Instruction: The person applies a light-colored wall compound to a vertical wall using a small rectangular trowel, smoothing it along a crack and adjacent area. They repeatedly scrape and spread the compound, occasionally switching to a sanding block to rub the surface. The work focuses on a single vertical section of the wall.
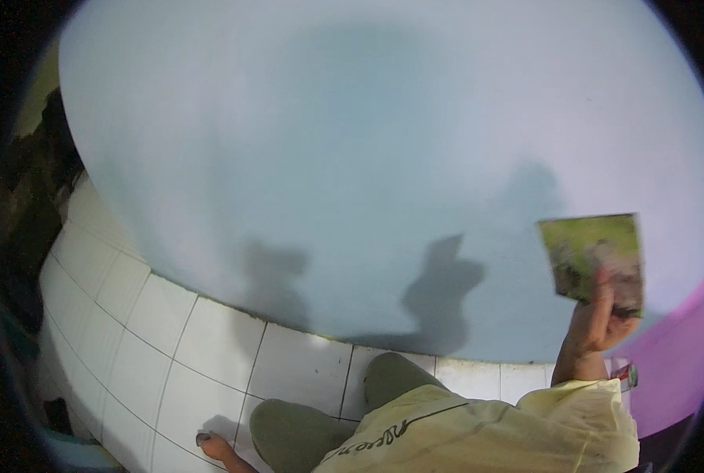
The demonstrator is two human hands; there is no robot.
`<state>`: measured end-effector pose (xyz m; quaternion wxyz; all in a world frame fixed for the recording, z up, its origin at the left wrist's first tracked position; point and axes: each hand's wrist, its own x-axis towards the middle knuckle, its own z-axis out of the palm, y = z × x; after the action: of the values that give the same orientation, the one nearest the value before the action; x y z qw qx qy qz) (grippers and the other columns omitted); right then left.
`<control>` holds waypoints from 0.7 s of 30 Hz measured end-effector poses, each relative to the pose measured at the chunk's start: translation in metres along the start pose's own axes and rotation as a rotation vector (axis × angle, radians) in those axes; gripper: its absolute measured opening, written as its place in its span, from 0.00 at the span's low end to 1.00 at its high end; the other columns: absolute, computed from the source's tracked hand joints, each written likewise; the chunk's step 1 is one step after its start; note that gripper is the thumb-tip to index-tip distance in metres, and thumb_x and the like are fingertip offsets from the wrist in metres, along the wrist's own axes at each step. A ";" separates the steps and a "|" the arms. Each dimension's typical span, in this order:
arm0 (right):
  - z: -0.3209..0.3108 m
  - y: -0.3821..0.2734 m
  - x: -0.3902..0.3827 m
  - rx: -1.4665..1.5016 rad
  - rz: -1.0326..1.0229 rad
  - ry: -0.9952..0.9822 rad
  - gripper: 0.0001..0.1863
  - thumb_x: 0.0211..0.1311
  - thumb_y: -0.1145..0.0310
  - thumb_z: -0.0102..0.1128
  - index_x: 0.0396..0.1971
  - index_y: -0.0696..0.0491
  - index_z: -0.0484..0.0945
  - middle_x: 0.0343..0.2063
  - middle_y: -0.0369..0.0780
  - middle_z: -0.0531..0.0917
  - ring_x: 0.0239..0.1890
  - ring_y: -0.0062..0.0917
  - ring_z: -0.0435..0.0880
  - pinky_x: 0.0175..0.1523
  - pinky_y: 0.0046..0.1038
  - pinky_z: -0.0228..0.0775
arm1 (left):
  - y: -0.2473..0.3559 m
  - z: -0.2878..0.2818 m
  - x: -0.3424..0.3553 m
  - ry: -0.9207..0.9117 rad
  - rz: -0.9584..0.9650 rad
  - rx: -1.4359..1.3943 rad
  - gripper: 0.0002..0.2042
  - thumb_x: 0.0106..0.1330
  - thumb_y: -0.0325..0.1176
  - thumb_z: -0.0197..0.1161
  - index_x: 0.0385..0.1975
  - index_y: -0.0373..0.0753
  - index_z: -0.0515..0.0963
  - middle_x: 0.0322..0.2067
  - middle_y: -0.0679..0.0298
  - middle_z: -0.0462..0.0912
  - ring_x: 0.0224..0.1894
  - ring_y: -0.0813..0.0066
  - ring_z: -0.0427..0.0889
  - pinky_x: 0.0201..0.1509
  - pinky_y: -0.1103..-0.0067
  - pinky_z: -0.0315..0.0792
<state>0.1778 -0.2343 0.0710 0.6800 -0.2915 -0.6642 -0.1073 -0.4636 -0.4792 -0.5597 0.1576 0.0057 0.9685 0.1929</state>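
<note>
A photo-like picture card, green and brown, is raised in front of the pale wall on the right. My right hand grips its lower edge, the thumb lying over the printed face. Motion softens its picture. Down at the lower left, my left hand is low over the tiles beside my knee. Its fingers look closed around a small dark thing, too small to name. My bent knees in olive trousers and my yellow shirt fill the lower middle.
A light blue wall rises close ahead, with a purple part at the right. White floor tiles run along its foot. Dark items stand at the far left. Behind my right arm lies a small red and green item.
</note>
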 end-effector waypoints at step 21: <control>-0.044 0.133 0.063 0.287 -0.040 0.868 0.17 0.64 0.76 0.64 0.50 0.67 0.74 0.44 0.49 0.83 0.43 0.32 0.85 0.50 0.33 0.83 | 0.522 -0.210 -0.494 0.217 1.527 -1.192 0.26 0.77 0.25 0.49 0.72 0.22 0.56 0.75 0.43 0.57 0.77 0.52 0.57 0.79 0.66 0.49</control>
<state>0.2915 -0.1360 0.1000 0.9267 -0.1096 -0.3314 -0.1393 -0.0847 -0.1097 -0.0305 -0.1229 0.5335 0.4571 0.7010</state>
